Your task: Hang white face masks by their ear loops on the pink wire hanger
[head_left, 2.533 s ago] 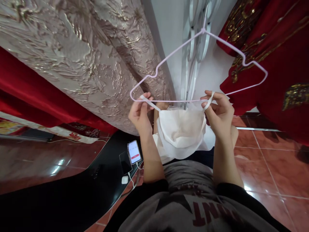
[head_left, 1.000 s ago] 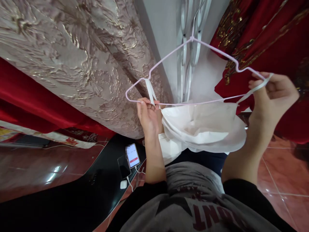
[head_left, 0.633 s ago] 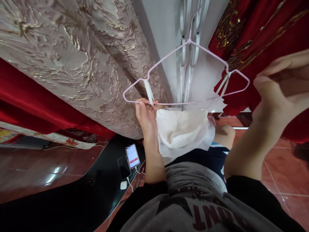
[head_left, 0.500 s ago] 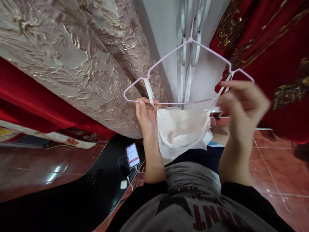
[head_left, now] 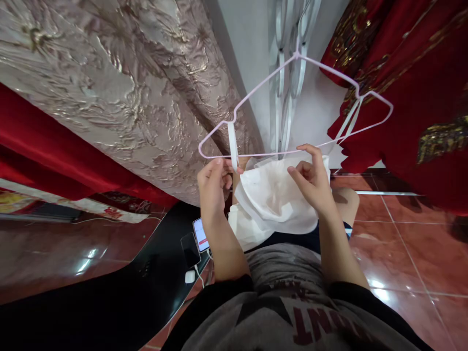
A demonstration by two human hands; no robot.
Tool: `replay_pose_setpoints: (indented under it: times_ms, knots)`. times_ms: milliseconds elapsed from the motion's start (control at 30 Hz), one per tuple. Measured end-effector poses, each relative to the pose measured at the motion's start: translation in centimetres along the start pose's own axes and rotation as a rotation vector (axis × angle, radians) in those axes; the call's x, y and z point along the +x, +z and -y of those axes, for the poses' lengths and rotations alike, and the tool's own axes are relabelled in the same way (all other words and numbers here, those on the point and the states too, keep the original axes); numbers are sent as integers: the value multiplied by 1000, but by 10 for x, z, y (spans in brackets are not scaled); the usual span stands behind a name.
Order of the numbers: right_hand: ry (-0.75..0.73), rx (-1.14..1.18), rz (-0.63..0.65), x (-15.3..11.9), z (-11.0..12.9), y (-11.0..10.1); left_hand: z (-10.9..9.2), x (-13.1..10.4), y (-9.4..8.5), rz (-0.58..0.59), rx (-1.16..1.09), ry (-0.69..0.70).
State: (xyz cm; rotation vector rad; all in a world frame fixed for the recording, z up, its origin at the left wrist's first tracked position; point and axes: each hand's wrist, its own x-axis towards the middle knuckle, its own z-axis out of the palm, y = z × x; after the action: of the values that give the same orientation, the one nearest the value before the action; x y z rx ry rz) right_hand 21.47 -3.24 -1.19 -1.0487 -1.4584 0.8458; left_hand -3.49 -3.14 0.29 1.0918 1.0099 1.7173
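Observation:
A pale pink hanger [head_left: 272,73] hangs upright in front of me. A thin white garment [head_left: 278,190] droops from it by two narrow straps over the hanger's shoulders. At the lower left of the hanger, my left hand [head_left: 214,190] is closed with its fingertips around the base of the left white strap [head_left: 233,144]. My right hand [head_left: 312,180] is over the upper right part of the garment, thumb and forefinger apart, the other fingers curled. The right strap [head_left: 351,119] hangs from the hanger's right shoulder, away from either hand.
A shiny embossed pinkish fabric [head_left: 127,87] hangs at the left, and red embroidered cloth [head_left: 413,92] at the right. White metal scrollwork [head_left: 283,107] stands behind the hanger. Two phones [head_left: 190,249] with cables lie on a black surface [head_left: 109,292] at lower left.
My right hand has moved left and down from the right strap to over the garment. The hanger has shifted slightly right, and my left hand is a little lower.

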Motion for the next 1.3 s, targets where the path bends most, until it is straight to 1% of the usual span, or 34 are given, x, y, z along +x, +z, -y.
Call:
replay_pose_setpoints:
  times_ms: [67, 133, 200, 267, 300, 333, 367, 433, 467, 500, 533, 567, 600, 667, 733, 767, 800, 833, 933, 967, 1000, 1033, 1100, 1133, 1233, 1300]
  knots:
    - [33, 16, 24, -2, 2, -2, -24, -3, -1, 57, -44, -17]
    - [37, 31, 28, -2, 2, -3, -49, -3, 1, 125, -106, 7]
    - [27, 41, 26, -1, 2, -5, -70, 2, 5, 194, -173, 40]
    - [30, 41, 42, 0, 1, -6, -79, 11, 7, 226, -238, 91]
    - [36, 38, 55, 0, 0, -7, -80, 15, 7, 195, -265, 133]
    - [40, 32, 66, 0, -1, -7, -77, 19, 7, 130, -282, 181]
    - [42, 25, 73, 0, -1, -8, -71, 22, 5, 33, -294, 233]
    - [34, 13, 83, -1, -2, -8, -55, 25, 0, -196, -305, 298]
    - [28, 6, 86, -1, -2, -8, -45, 25, -2, -293, -299, 297]
    - [23, 1, 90, -1, -2, -7, -36, 23, -4, -358, -282, 272]
    - [19, -2, 95, -1, -2, -6, -28, 21, -5, -380, -255, 224]
    - [17, -3, 102, -2, -2, -3, -21, 19, -5, -364, -218, 164]
    - [18, -1, 108, -2, -2, -1, -15, 17, -3, -310, -177, 103]
    - [19, 8, 125, -4, -2, 6, -7, 14, 5, -164, -115, 10]
    - [7, 15, 147, -6, -1, 11, -1, 12, 16, -65, -100, -19]
    - [-10, 15, 138, -7, -1, 12, 0, 11, 22, -51, -109, -7]
    - [-37, 16, 89, -7, -1, 11, 1, 10, 28, -49, -122, 14]
    - [-69, 19, -6, -6, -1, 7, 2, 10, 32, -57, -136, 40]
    - [-141, 62, -447, 4, 1, -14, 3, 10, 38, -84, -169, 113]
    - [-127, 72, -543, 9, 3, -24, 3, 11, 38, -88, -177, 127]
    - [-91, 71, -577, 15, 6, -34, 2, 11, 37, -91, -183, 133]
    - [-44, 58, -560, 21, 12, -43, 2, 12, 37, -96, -188, 135]
    - [38, 7, -441, 29, 27, -55, 2, 14, 36, -109, -196, 132]
    - [62, -17, -375, 32, 36, -57, 2, 15, 36, -115, -198, 131]
    - [68, -37, -212, 39, 65, -53, 0, 16, 37, -135, -194, 130]
    - [38, 34, -183, 46, 78, -47, -1, 16, 38, -149, -177, 115]
